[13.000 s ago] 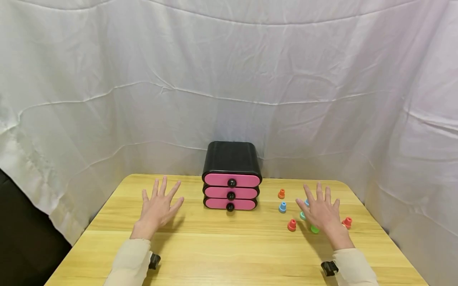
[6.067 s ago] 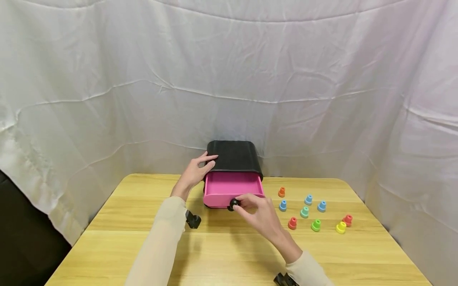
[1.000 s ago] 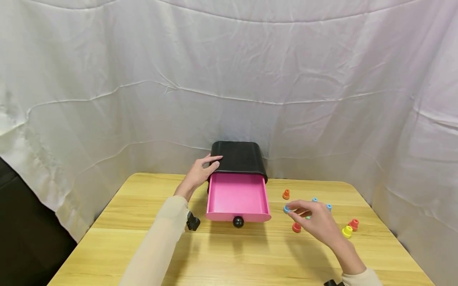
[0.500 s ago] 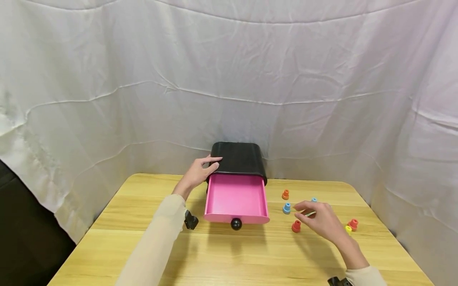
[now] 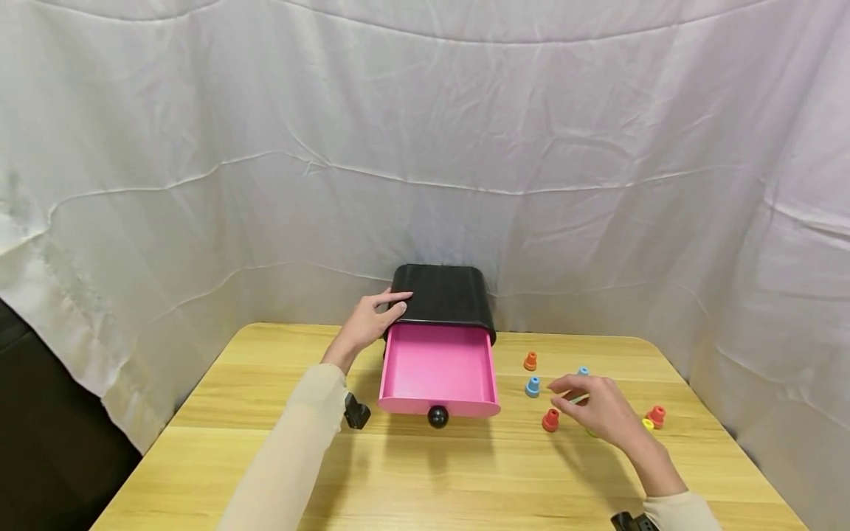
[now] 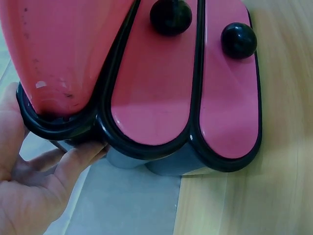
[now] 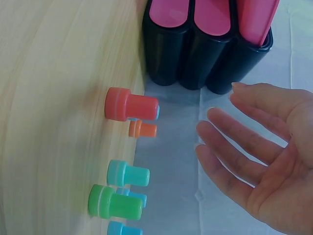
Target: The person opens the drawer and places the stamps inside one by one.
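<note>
A black cabinet (image 5: 443, 293) with pink drawers stands at the table's back. Its top drawer (image 5: 439, 366) is pulled out and looks empty. My left hand (image 5: 369, 318) holds the cabinet's top left corner, fingers over the top, thumb (image 6: 73, 157) against the side. My right hand (image 5: 593, 408) hovers with loosely spread, empty fingers (image 7: 234, 147) above small coloured pegs. A red peg (image 5: 550, 420) and a blue peg (image 5: 533, 386) stand just left of it. In the right wrist view a red peg (image 7: 129, 105), orange peg (image 7: 142, 129), teal peg (image 7: 128, 174) and green peg (image 7: 115, 202) stand under the palm.
Further pegs stand around the hand: orange (image 5: 530, 361), light blue (image 5: 583, 371), yellow (image 5: 647, 424) and another red (image 5: 657, 416). The two lower drawers (image 6: 190, 93) are closed, black knobs (image 6: 238, 40) showing. White cloth hangs behind and beside the wooden table (image 5: 425, 479).
My right hand has drifted from the blue peg slightly right and down over the peg group, holding nothing. The left hand and the open drawer have stayed put.
</note>
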